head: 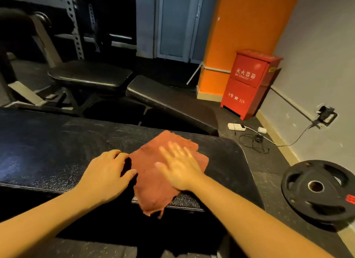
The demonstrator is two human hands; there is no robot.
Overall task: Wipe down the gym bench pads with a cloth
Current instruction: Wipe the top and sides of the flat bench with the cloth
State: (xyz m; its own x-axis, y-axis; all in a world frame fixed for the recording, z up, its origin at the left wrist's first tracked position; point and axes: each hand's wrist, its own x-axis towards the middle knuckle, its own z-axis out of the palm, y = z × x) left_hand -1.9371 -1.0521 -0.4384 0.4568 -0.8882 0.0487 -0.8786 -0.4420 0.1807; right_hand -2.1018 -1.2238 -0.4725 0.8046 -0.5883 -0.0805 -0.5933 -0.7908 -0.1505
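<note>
Red cloth (151, 188) is lying flat on the black bench (57, 152) pad, toward the bench's right end, with its near corner hanging over the bench's front edge. Right hand (178, 167) is pressing down on the cloth, palm flat and fingers spread; it is blurring in the frame. Left hand (105, 173) is resting on the bench just left of the cloth, fingers loosely curled, thumb touching the cloth's edge. A weight plate (317, 188) is lying on the floor right of the bench. A red fire extinguisher box (247, 82) is standing beyond the bench's right end.
</note>
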